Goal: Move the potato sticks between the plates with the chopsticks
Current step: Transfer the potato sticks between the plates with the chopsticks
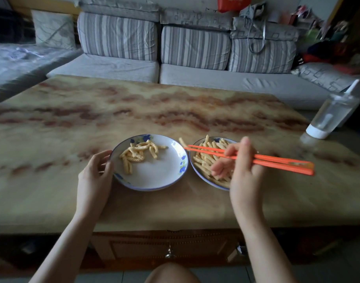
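my left hand [95,168] grips the glossy floral left plate [160,170] by its rim. my right hand [242,166] pinches 2 smooth orange chopsticks [256,159]; 1 ridged potato stick [182,142] at their tips, beside the right plate [195,171].

Head-worn camera looks down, close, over the table [134,103].

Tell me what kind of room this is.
Most likely a home living room: a grey striped fabric sofa runs behind a low marble-patterned coffee table, where a white blue-flowered plate of potato sticks sits.
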The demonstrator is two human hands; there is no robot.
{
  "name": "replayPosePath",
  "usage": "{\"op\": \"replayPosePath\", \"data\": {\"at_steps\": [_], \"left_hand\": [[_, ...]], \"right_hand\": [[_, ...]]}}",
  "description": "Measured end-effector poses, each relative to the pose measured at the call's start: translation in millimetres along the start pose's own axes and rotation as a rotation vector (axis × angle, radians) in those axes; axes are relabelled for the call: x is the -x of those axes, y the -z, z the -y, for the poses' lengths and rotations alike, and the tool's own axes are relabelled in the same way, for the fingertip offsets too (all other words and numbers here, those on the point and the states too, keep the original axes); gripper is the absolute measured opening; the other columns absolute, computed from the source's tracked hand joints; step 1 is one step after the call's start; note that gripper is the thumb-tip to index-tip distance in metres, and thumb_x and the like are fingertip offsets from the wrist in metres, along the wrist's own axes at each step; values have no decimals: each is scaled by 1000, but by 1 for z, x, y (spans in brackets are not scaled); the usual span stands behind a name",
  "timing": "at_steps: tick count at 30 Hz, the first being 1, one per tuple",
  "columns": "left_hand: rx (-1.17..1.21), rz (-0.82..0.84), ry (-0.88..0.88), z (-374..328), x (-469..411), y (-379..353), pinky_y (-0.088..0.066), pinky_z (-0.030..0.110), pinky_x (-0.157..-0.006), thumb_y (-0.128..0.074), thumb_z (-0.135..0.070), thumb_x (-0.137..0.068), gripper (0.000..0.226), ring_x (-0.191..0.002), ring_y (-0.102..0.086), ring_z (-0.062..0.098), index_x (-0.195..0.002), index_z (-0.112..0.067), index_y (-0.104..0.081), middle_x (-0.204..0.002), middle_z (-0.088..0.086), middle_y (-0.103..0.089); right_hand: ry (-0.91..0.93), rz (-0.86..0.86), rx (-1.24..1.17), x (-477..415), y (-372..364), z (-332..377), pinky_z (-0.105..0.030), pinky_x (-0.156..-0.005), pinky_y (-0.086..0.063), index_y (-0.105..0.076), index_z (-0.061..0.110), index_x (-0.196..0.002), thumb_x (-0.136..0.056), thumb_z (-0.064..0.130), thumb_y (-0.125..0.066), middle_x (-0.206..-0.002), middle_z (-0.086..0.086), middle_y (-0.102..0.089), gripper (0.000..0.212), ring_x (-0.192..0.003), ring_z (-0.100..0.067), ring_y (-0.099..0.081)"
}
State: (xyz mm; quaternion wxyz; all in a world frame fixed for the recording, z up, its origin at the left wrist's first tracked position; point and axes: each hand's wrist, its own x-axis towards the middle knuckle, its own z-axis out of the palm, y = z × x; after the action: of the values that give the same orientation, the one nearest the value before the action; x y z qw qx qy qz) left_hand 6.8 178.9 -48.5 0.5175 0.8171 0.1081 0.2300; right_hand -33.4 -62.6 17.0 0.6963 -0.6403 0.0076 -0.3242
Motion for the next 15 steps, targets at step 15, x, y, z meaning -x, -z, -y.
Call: {"op": "replayPosePath", "data": {"at_steps": [15], "left_hand": [[-5,-4,4,-1,-1,-2,-36,18,-75,-53,-15,-92,29,-90,-56,5,-120,-19,-62,-103,-9,-62]], "right_hand": [[67,-177,169,-19,47,10,-20,-36,-35,-50,10,-63,-103,29,-35,-45,-15,-57,46,-35,-22,-52]]}}
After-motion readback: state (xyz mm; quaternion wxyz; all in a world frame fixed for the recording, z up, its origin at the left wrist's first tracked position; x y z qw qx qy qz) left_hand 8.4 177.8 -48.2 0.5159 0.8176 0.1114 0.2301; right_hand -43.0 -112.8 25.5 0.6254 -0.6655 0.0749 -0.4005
